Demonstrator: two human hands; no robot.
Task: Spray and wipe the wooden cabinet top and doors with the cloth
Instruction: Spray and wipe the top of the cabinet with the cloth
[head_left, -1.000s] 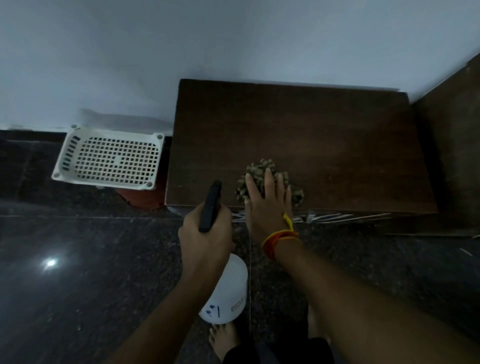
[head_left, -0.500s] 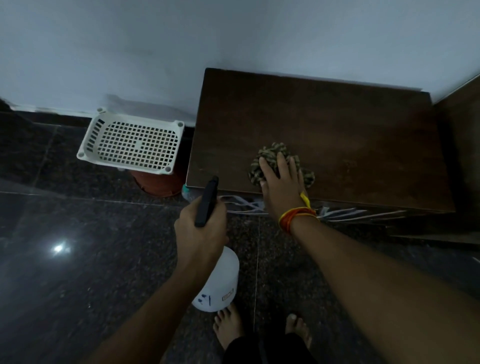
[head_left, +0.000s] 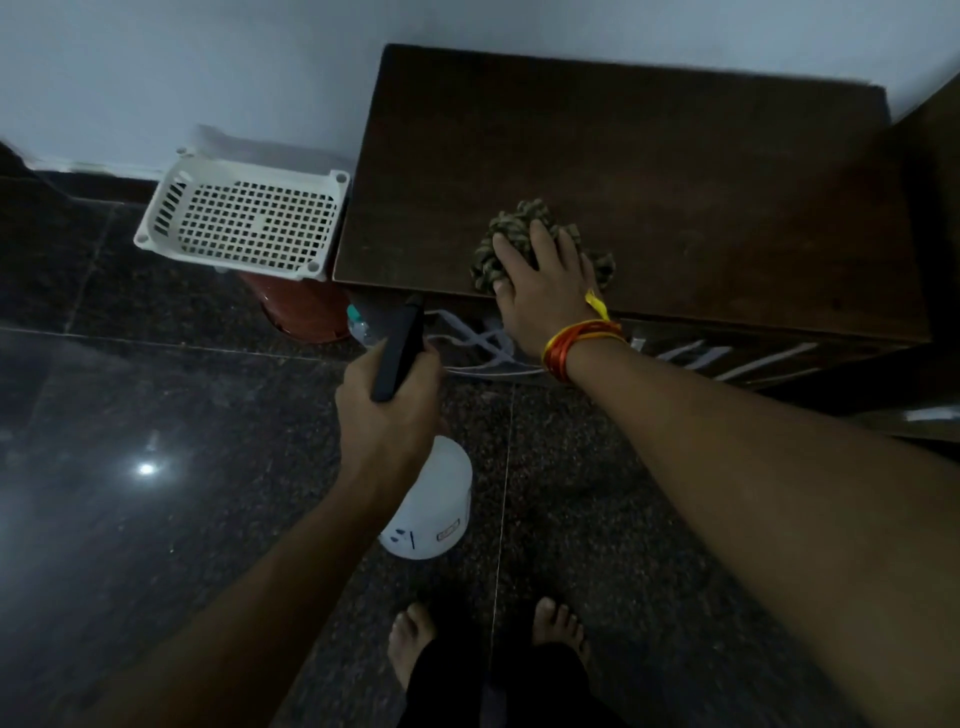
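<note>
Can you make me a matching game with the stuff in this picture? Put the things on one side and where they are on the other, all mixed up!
Things:
1. cloth
2. spray bottle
3. white basket
4. thread bands

Places:
A. around the right wrist
B. gripped in the left hand, over the floor
C. on the cabinet top, under the right hand
D. left of the cabinet, by the wall

Pairs: 1-C, 2-B, 3-D, 4-A
</note>
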